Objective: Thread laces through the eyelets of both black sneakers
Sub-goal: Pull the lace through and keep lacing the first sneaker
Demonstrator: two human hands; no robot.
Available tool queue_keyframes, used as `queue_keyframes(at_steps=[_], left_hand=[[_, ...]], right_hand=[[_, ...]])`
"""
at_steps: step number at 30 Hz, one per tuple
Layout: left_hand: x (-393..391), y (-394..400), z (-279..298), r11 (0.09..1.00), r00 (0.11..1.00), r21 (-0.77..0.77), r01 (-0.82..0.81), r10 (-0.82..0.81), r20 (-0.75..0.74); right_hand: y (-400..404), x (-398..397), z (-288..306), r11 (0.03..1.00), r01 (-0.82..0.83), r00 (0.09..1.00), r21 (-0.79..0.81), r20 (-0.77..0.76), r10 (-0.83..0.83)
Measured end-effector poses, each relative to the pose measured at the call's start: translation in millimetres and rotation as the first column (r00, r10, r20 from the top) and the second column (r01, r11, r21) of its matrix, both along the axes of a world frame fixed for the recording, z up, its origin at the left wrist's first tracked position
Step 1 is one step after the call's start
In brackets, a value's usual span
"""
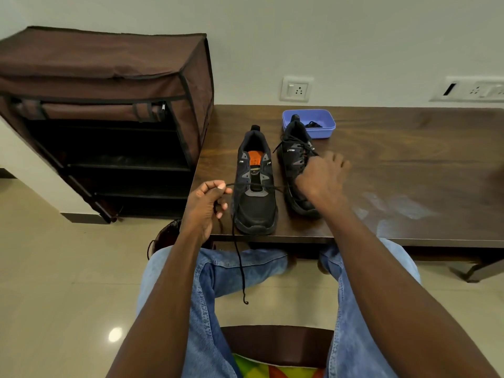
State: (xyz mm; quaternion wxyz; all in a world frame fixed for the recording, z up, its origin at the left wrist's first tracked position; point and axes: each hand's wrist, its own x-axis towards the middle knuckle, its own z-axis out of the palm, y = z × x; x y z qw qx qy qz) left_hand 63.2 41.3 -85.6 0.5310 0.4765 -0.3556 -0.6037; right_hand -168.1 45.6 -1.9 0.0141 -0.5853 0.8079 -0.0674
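Pinching one end of a thin black lace [240, 241] between thumb and curled fingers, the left hand [204, 205] sits just left of the nearer black mesh sneaker [255, 192], which stands on the dark wooden bench [409, 165] with its toe toward the person. From that pinch the lace runs right across the lowest eyelets; a long tail hangs off the bench edge over the knees. The shoe's long axis points away from the person, so further eyelets lie beyond the left hand. Right of that sneaker stands the second black sneaker [298, 165], seemingly already laced; the right hand [321, 175] rests on its side, fingers spread, though its grip is hard to read. Behind it, a shallow lilac plastic tub [324, 126] holds a dark bundle, probably spare lace.
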Motion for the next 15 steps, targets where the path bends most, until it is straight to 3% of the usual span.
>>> queue_keyframes(at_steps=[1,3,4,6,8,10,13,15], left_hand=[[-3,1,0,1.000,1.000,-0.013,0.027,-0.027,0.001],[-8,3,1,0.995,0.996,-0.034,0.093,-0.093,0.016],[-10,5,1,0.992,0.992,-0.040,0.122,-0.121,0.029],[-11,6,1,0.987,0.987,-0.045,0.154,-0.152,0.044],[-9,5,1,0.988,0.988,-0.042,0.148,-0.146,0.048],[-4,3,0,0.991,0.990,-0.028,0.133,-0.131,0.047],[-1,0,-1,0.992,0.991,-0.006,0.124,-0.124,0.043],[-1,-1,-1,0.990,0.989,-0.005,0.141,-0.141,0.032]], right_hand=[[0,6,-2,0.994,-0.109,0.993,-0.020,0.032,0.110],[0,26,-3,0.954,-0.301,0.891,-0.009,0.355,0.284],[0,36,-6,0.929,-0.370,0.797,0.024,0.522,0.304],[2,53,-12,0.883,-0.463,0.689,0.080,0.659,0.302],[1,59,-20,0.898,-0.432,0.692,0.087,0.670,0.268],[1,57,-19,0.947,-0.306,0.760,0.094,0.623,0.184],[2,45,-13,0.994,-0.105,0.927,0.034,0.366,0.085],[5,38,-11,0.999,-0.048,0.967,0.016,0.251,0.042]])
